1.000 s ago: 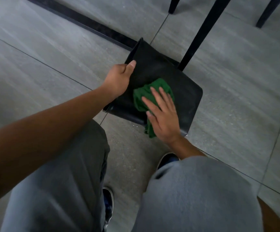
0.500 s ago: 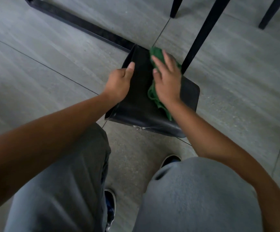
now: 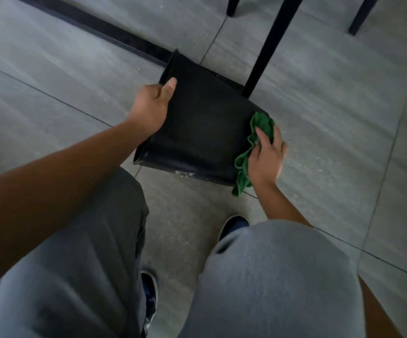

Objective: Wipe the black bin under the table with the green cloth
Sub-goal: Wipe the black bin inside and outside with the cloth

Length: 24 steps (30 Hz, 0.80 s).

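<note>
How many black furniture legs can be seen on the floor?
3. One leg stands right behind the bin; a second leg is at the top edge, left of it; a third leg is top right. Others may lie outside the view.

- Black bin (image 3: 205, 132): smooth dark wall with a dull sheen, brighter along its near edge; material cannot be told.
- Green cloth (image 3: 262, 124): soft, matt, crumpled fabric.
- Floor (image 3: 331, 106): grey tiles, matt, faintly streaked.
- Trousers (image 3: 270, 276): grey matt fabric.

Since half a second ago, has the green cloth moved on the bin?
Yes. The cloth slid from the bin's far edge beside the table leg to its right side.
</note>
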{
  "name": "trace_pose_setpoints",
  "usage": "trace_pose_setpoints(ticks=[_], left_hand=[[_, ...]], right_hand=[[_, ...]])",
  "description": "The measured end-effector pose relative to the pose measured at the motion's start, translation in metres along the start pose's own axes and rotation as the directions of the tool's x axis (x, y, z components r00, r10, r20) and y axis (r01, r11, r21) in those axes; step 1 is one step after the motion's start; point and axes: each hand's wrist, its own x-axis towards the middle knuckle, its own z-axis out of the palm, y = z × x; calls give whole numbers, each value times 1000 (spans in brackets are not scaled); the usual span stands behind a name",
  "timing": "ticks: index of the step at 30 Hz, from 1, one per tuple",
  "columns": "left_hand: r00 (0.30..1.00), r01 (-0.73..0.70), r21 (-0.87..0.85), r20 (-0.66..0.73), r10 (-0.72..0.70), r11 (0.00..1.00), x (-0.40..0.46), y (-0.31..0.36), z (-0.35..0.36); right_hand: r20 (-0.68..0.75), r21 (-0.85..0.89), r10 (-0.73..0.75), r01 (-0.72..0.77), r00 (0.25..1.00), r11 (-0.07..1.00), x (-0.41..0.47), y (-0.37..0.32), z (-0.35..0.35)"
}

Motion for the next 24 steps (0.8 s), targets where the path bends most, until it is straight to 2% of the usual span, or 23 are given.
trace_pose_setpoints(ticks=[3,4,7,10,13,18,21,24], left_hand=[[1000,0,-42,-22,-1,999,-4,4,-7],[1000,-3,-54,-12,3,999,-6,5,-8],[996,-47,-136,69,57,990,-9,6,-12],[950,-133,-243,245,194,961,-12,2,-22],[838,-320,-64,446,314,945,-16,3,-34],[697,-356,144,699,159,923,-24,5,-45],[692,-404,275,716,95,872,-24,6,-43],[754,-472,411,646,116,780,-29,5,-45]], right_hand=[[65,47,300,-303,952,952,28,1,-13],[73,62,352,-356,933,932,31,5,-19],[0,123,288,-286,958,950,28,6,-36],[-61,201,181,-165,982,966,28,-4,-41],[-39,295,140,-122,989,948,25,-20,-36],[-54,283,29,-13,998,959,11,-26,-26],[-32,309,94,-80,995,948,11,-21,-25],[-20,326,119,-106,993,939,10,-21,-23]])
